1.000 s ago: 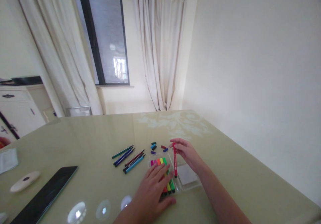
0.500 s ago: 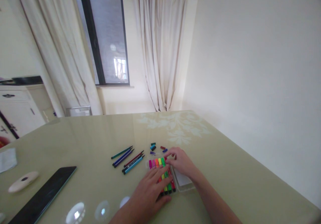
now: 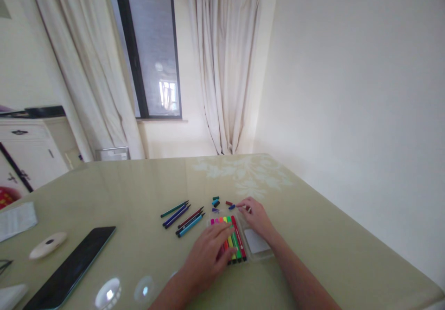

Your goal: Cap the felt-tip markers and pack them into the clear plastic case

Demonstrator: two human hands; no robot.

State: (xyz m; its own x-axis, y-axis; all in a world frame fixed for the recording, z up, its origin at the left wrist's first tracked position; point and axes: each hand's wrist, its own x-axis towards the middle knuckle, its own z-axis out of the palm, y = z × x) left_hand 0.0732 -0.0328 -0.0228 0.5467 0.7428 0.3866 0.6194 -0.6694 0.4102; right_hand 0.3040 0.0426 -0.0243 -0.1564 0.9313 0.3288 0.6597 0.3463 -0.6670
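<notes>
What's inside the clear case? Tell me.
The clear case shows a row of markers with pink, orange, yellow, green and red ends, beside a white panel. The left hand covers the row's lower left; what lies underneath is hidden.

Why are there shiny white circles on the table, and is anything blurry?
In the head view, the circles look like lights reflected in the glossy table; in the head view, the window also has a bright patch low on its glass; and in the head view, the writing on the red marker looks too small and soft to read.
</notes>
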